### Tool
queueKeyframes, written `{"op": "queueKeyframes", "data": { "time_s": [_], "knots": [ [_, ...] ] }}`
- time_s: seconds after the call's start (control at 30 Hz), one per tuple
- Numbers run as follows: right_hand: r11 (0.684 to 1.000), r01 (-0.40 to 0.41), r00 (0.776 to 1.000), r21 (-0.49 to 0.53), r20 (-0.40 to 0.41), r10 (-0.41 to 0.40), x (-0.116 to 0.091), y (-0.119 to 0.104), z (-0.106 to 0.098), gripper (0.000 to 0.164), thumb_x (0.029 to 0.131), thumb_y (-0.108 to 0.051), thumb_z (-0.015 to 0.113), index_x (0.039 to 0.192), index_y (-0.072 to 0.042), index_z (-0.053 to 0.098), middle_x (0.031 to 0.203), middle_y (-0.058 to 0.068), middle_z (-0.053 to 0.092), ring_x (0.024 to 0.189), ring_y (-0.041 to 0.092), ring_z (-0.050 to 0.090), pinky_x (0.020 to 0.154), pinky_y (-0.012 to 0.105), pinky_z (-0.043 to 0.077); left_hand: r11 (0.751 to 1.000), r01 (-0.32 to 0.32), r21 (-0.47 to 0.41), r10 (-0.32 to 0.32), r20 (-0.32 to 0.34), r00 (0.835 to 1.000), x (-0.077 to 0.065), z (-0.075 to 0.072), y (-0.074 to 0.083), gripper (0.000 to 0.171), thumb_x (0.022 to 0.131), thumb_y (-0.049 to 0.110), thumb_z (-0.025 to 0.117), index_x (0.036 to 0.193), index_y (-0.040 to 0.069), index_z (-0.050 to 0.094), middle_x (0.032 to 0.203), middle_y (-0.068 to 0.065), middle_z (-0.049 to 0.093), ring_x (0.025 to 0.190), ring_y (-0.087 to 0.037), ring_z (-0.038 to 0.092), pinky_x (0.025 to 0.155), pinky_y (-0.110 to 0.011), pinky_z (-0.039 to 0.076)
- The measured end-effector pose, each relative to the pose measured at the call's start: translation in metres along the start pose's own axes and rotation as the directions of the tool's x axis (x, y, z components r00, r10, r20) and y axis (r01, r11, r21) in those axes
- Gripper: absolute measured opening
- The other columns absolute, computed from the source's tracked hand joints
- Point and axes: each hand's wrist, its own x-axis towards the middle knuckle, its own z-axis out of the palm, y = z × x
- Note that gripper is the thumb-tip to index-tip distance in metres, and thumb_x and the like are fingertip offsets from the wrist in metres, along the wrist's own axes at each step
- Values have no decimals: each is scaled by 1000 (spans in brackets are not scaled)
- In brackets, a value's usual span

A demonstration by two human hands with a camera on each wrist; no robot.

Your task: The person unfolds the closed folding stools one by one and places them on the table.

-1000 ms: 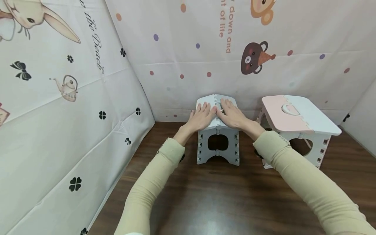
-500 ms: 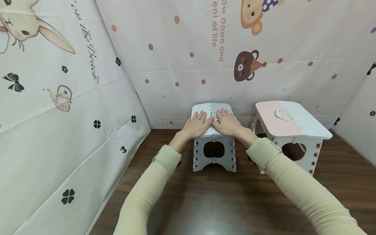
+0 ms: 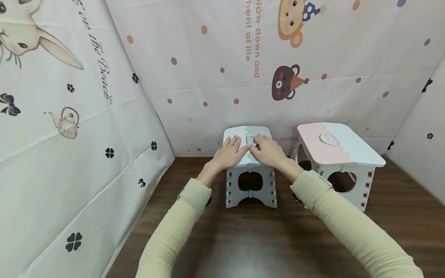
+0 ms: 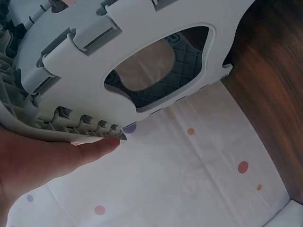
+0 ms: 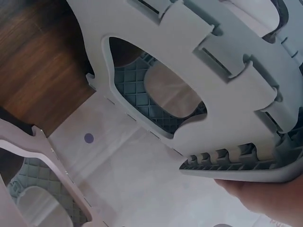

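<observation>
A pale grey-and-white folding step stool [image 3: 265, 192] stands on the floor near the back wall. Its two-part top rises slightly along the middle hinge, where a small white handle [image 3: 249, 136] shows between my hands. My left hand [image 3: 228, 155] lies on the left half of that top, fingers extended. On the right half rests my right hand [image 3: 269, 151], palm down, its thumb close to the left thumb. In the left wrist view, a digit of my left hand [image 4: 42, 165] lies along the stool's edge. The right wrist view shows part of my right hand [image 5: 270, 198] against the opposite edge.
A larger pink-and-white folding stool [image 3: 321, 150], with a handle on top, stands to the right. Printed cloth [image 3: 194, 127] covers the back and side walls. Underneath is a dark wood-patterned floor [image 3: 240, 239].
The head view has shifted, so both stools and my arms appear lower and farther left. My hands stay on the smaller stool's top; its handle shows more clearly between them.
</observation>
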Motion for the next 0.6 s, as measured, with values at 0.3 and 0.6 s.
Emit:
{"op": "queueKeyframes", "data": {
  "time_s": [0.3, 0.6],
  "knots": [
    [988, 125, 921, -92, -361, -150, -8, 4, 1, 37, 97, -23, 47, 120, 2, 63, 128, 20, 62, 121, 39, 54, 104, 54, 39, 998, 6, -55, -12, -109, 994, 9, 0, 0, 66, 102, 50, 26, 155, 11, 18, 162, -6, 19, 151, -28, 10, 118, -58, 12],
    [948, 211, 833, -239, -462, -302, -63, 9, -4, 42, 97, -28, 50, 128, 0, 58, 141, 22, 50, 133, 38, 43, 105, 55, 34, 999, -23, -27, 9, -435, 900, -37, 18, 16, 63, 103, 47, 27, 151, 5, 29, 159, -16, 25, 150, -35, 11, 113, -67, 11]
  ]
}}
